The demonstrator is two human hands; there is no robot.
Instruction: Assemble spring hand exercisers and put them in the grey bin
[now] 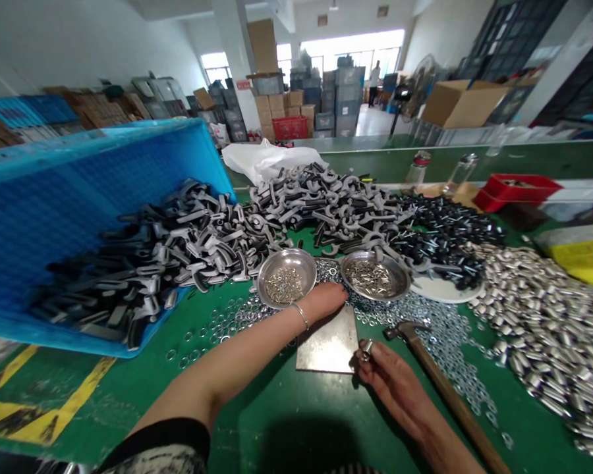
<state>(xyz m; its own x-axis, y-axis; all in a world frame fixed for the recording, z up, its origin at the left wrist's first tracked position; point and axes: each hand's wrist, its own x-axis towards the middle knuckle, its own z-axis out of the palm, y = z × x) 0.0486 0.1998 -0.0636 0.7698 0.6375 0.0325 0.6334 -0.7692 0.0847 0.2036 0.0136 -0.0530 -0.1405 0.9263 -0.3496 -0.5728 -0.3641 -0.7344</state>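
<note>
Reaching toward metal plate's (326, 345) twelve o'clock is shown, left hand's (329, 299) closure hidden, fitting (366, 350) pinched by right hand (388, 372), steadiness next seemingly required.

I see two bottles (417, 174) well beyond the right hand (386, 366), a red bin (497, 197) ahead and to its right, and, farther past it, a cardboard box (460, 107), a fan (423, 74) and a standing person (374, 80).

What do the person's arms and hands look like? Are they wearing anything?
Both hands are bare, without gloves. Above the left hand is a thin, silvery bracelet. That arm's sleeve has a black edge and pale-and-dark patterned cloth. No sleeve or bracelet shows by the right hand.
</note>
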